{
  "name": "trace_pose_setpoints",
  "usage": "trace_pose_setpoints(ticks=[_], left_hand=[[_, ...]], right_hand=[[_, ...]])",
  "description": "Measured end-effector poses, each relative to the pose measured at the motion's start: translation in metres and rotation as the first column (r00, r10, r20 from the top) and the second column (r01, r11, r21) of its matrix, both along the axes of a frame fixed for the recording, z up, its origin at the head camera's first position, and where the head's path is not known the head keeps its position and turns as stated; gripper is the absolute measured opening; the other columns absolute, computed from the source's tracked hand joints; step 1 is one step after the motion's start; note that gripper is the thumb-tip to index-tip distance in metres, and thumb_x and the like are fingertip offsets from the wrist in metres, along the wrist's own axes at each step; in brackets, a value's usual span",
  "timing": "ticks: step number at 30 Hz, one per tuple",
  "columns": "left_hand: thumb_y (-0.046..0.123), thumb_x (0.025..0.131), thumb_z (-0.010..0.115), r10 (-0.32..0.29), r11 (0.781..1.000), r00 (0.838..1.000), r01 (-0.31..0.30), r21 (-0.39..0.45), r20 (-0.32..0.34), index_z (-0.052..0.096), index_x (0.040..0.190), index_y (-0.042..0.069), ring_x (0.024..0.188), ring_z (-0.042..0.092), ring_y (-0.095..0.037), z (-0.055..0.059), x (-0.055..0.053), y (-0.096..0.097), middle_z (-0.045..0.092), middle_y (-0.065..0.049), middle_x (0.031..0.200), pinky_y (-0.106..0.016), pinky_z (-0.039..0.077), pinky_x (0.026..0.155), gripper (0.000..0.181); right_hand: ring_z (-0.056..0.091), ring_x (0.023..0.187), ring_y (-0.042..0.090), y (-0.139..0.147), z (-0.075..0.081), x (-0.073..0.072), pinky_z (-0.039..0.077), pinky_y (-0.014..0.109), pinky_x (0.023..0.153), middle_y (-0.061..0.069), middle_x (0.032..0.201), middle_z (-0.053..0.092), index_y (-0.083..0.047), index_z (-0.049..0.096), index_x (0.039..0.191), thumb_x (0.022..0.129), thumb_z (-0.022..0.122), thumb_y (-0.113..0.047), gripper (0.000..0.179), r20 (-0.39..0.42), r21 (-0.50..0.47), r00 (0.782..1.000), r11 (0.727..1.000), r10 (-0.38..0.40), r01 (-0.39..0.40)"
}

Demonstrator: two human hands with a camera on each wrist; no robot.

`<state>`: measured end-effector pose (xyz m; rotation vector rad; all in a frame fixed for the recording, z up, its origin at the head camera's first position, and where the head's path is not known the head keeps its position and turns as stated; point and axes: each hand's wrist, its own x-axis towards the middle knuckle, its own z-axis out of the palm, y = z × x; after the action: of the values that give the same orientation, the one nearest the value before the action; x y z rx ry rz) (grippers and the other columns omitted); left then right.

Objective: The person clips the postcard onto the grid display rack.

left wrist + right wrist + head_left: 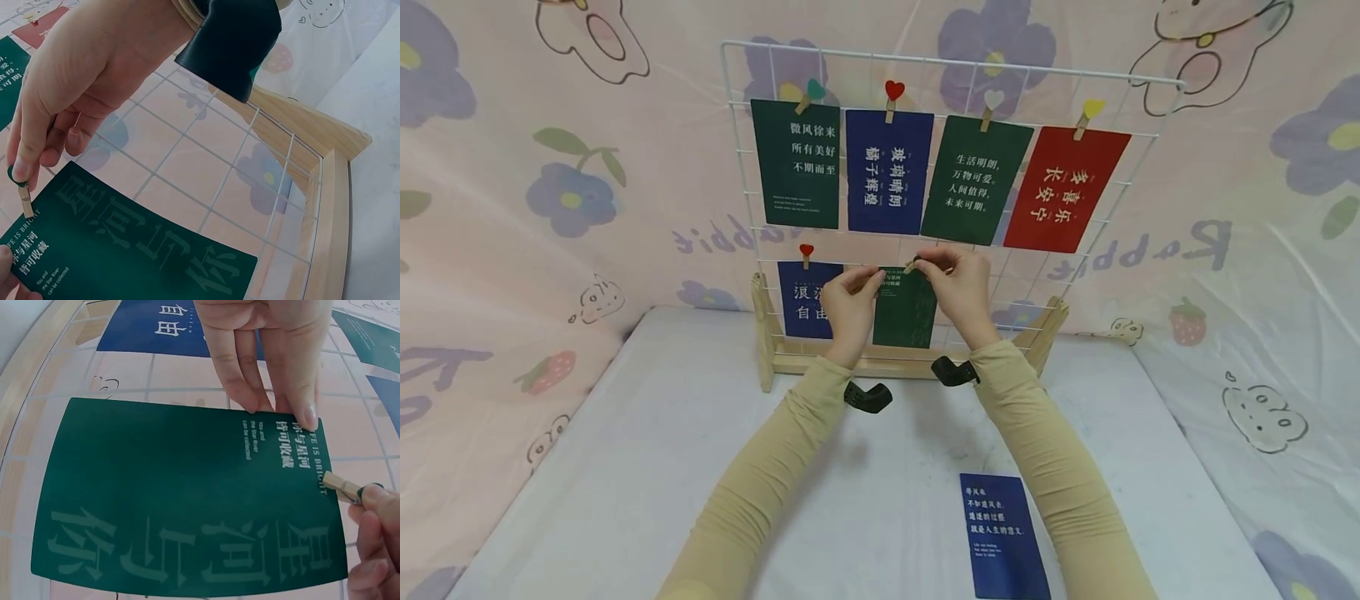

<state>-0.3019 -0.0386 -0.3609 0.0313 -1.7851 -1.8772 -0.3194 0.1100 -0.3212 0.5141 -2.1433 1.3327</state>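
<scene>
My left hand (852, 304) pinches the upper left corner of a dark green card (175, 487), thumb in front. The card is upright against the lower part of a white wire grid (182, 134). My right hand (962, 287) squeezes a small wooden clothespin (342, 486) with a dark green top between thumb and fingers. The clothespin's tip overlaps the card's top edge in both wrist views. Left of the green card, a blue card (801, 292) hangs from a red-heart clothespin (807, 255), partly hidden behind my left hand.
Along the grid's upper row, several clothespins hold a green card (801, 196), a blue card (889, 175), another green card (973, 217) and a red card (1067, 192). A wooden stand (880, 365) carries the grid. Near my right forearm, a blue card (1003, 567) lies on the white table (662, 467).
</scene>
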Motion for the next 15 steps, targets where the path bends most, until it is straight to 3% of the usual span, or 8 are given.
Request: trace_pose_setpoints(ticks=[15], left_hand=[[0.010,0.085,0.072,-0.054,0.997,0.999,0.055,0.047,-0.002,0.074,0.098,0.002,0.080,0.065,-0.017,-0.0048,-0.0035,-0.0030,0.070,-0.008,0.091,-0.027,0.057,0.072,0.015]], right_hand=[[0.060,0.070,0.014,-0.0042,-0.0018,0.0020,0.045,0.019,0.057,0.007,0.088,0.071,-0.002,0.075,0.095,0.085,0.072,-0.006,0.011,-0.007,0.037,1.000,0.999,-0.027,0.027]])
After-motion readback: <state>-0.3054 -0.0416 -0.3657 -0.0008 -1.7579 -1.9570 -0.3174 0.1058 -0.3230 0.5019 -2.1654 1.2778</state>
